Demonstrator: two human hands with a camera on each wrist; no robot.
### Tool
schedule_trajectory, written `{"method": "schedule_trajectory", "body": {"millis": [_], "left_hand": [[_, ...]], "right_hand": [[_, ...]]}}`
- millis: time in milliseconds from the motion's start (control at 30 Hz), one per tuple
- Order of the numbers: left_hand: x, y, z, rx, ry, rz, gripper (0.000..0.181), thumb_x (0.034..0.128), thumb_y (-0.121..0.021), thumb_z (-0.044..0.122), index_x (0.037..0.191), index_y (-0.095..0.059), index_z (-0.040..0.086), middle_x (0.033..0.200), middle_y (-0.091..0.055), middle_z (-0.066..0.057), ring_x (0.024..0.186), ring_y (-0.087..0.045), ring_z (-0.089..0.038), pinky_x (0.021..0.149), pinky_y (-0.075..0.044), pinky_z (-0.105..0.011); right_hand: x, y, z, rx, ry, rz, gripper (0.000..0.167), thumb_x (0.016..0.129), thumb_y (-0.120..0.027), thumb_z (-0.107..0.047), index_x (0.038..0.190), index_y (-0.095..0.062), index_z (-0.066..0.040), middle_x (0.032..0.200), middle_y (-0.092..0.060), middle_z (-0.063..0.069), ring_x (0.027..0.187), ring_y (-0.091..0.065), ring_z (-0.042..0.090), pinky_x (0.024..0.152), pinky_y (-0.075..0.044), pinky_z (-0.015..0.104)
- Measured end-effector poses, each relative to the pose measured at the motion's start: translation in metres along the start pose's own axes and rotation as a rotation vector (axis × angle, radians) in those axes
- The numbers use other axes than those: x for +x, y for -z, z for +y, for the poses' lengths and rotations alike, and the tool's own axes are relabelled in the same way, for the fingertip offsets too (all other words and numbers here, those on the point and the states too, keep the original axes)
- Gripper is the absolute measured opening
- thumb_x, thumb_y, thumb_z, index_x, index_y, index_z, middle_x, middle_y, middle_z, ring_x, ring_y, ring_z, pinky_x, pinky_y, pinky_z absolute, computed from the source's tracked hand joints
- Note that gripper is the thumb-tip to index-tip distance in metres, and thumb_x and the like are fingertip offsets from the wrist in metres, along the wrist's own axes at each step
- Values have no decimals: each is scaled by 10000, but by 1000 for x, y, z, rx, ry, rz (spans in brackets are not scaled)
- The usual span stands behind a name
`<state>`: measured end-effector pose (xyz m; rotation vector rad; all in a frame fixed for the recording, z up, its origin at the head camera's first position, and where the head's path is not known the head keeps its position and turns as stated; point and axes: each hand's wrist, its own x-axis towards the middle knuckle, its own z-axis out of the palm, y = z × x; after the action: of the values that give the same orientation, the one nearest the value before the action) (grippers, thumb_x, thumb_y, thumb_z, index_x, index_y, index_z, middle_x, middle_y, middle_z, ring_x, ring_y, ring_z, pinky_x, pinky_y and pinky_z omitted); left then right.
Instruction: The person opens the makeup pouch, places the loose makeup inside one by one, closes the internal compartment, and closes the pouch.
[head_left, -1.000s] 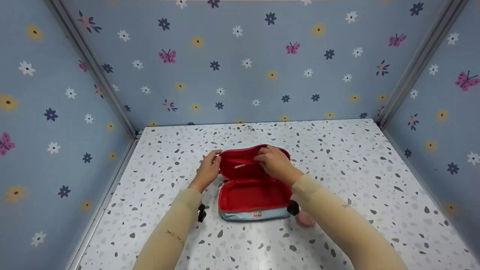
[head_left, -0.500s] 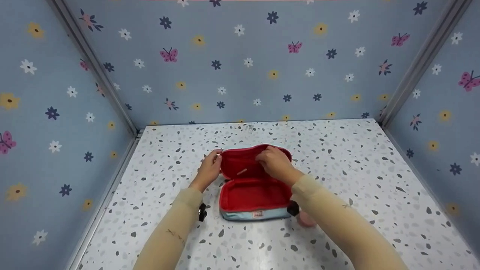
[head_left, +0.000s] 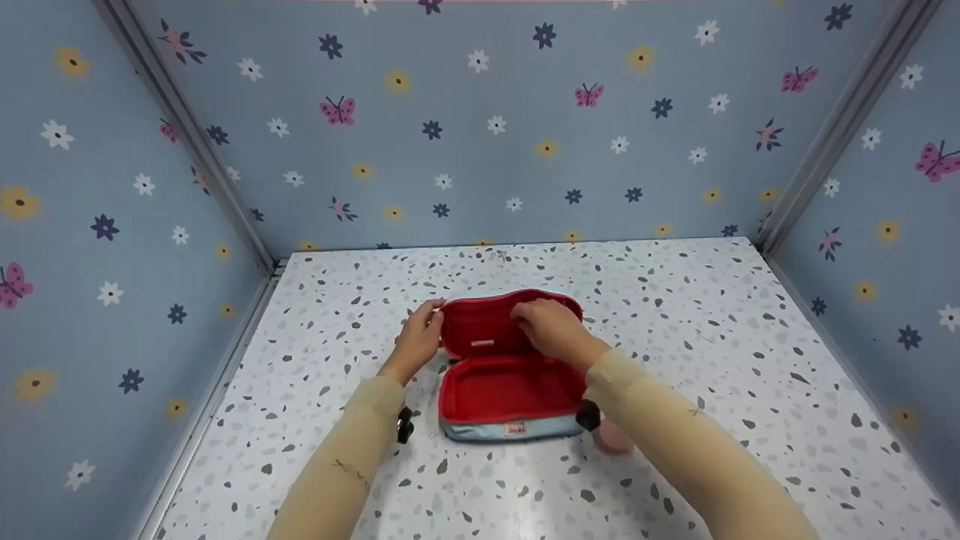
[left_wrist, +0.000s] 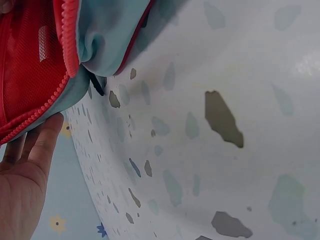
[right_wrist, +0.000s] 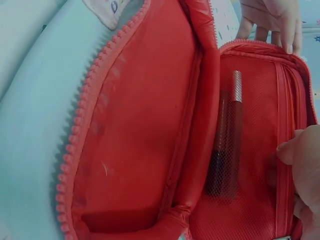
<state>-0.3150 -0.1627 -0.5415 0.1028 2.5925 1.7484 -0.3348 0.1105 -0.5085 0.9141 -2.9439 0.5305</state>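
Note:
An unzipped light-blue pouch (head_left: 495, 391) with red lining lies on the table, its lid raised at the back. Inside the lid's mesh pocket (right_wrist: 255, 165) is a slim tube with a silvery end (right_wrist: 237, 87). A darker shape lies alongside; whether it is a second item or a shadow, I cannot tell. My left hand (head_left: 415, 341) holds the lid's left edge, fingers behind it and thumb at the rim. My right hand (head_left: 559, 330) reaches inside the lid and pinches the zipped band of the mesh pocket, seen in the right wrist view.
A pink round object (head_left: 615, 437) sits beside the pouch's front right corner, partly covered by the right sleeve. The speckled table (head_left: 360, 300) ends at flower-patterned panels (head_left: 480, 150) behind and on both sides.
The silvery-ended tube has slid lower in the mesh pocket and now lies level rather than slanted. The right fingers have shifted slightly; the left hand stays in place.

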Motion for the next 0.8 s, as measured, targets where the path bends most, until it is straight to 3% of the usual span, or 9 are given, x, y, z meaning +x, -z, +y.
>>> {"method": "schedule_trajectory", "body": {"millis": [367, 800], "left_hand": [[3, 1, 2, -4, 3, -11, 439, 1187, -403, 202, 1568, -513, 13, 1413, -678, -237, 1254, -705, -349, 963, -656, -450], [0, 2, 1, -1, 9, -26, 423, 1191, -403, 201, 1562, -522, 34, 1378, -692, -227, 1237, -705, -331, 958, -653, -442]], "right_hand": [[-20, 23, 17, 58, 109, 152, 214, 1001, -755, -34, 1212, -788, -26, 1146, -791, 166, 1063, -738, 350, 981, -630, 508], [-56, 40, 51, 120, 50, 176, 234, 957, -789, 13, 1191, -798, 5, 1142, -803, 179, 1056, -744, 354, 959, -630, 538]]}}
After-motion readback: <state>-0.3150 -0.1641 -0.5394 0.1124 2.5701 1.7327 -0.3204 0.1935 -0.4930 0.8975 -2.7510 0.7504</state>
